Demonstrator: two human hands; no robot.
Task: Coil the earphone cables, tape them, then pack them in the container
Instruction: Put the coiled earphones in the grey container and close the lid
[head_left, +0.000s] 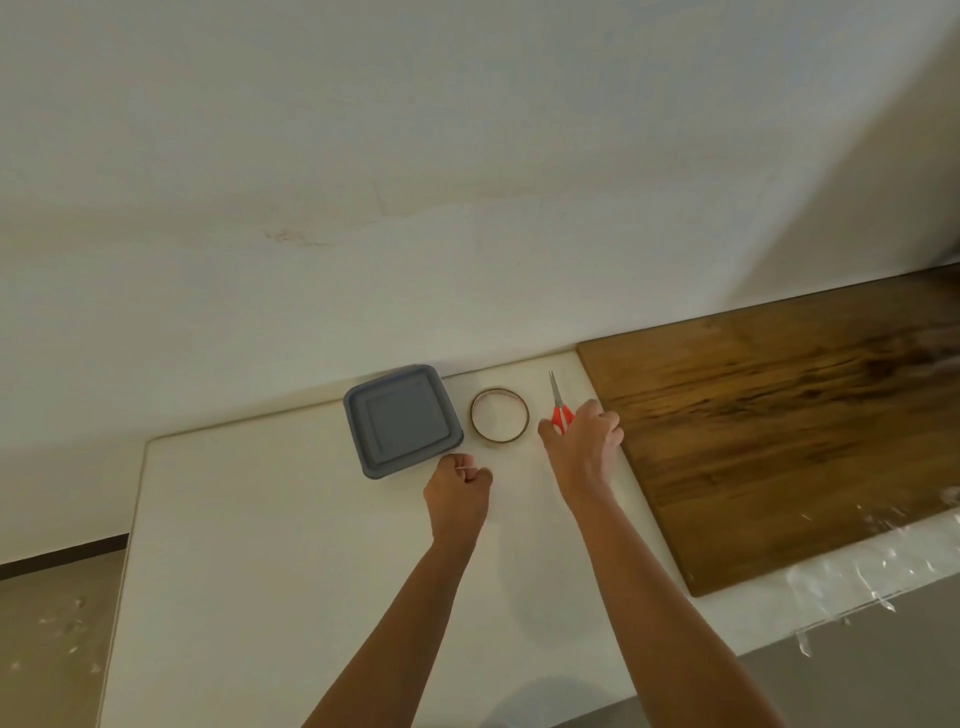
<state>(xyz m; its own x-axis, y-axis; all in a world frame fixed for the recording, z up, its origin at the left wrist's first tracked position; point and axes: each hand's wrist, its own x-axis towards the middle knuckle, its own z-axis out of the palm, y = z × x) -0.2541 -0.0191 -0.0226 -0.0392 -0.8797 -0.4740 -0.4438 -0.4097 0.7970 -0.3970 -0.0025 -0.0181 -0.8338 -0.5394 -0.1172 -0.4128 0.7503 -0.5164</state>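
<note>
A blue-grey square container (402, 420) sits open-side up on the white table (260, 519) near the wall. My left hand (460, 491) is curled into a fist just in front of its near right corner; a thin pale strand, apparently the earphone cable (466, 471), shows between the fingers. A roll of clear tape (500, 414) lies flat to the right of the container. Red-handled scissors (558, 402) lie beyond it, blades pointing at the wall. My right hand (584, 441) covers the red handles, fingers wrapped around them.
A dark wooden board (779, 431) lies on the table to the right, its edge close to my right hand. Crinkled clear plastic (883, 561) hangs along the table's right front edge. The wall rises directly behind the objects.
</note>
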